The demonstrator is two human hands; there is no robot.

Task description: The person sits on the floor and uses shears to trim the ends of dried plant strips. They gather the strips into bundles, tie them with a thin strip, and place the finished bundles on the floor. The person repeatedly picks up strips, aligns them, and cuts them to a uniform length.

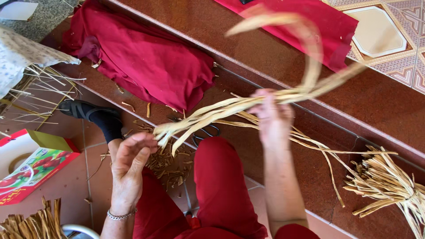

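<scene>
Holding a bundle of dried straw-coloured leaf strips across my red-trousered knees, above brown tiled steps. Around me: crumpled crimson cloth on the step ahead; a second red cloth higher up; black-handled scissors under the strips; cut scraps on the floor; a loose sheaf of strips to my right; a printed cardboard box to my left. My right hand: closed, gripping the bundle's middle, one long strip looping upward. My left hand: half open, fingers curled, touching the frayed flat ends. Material: fibrous, ribbon-like, matte.
</scene>
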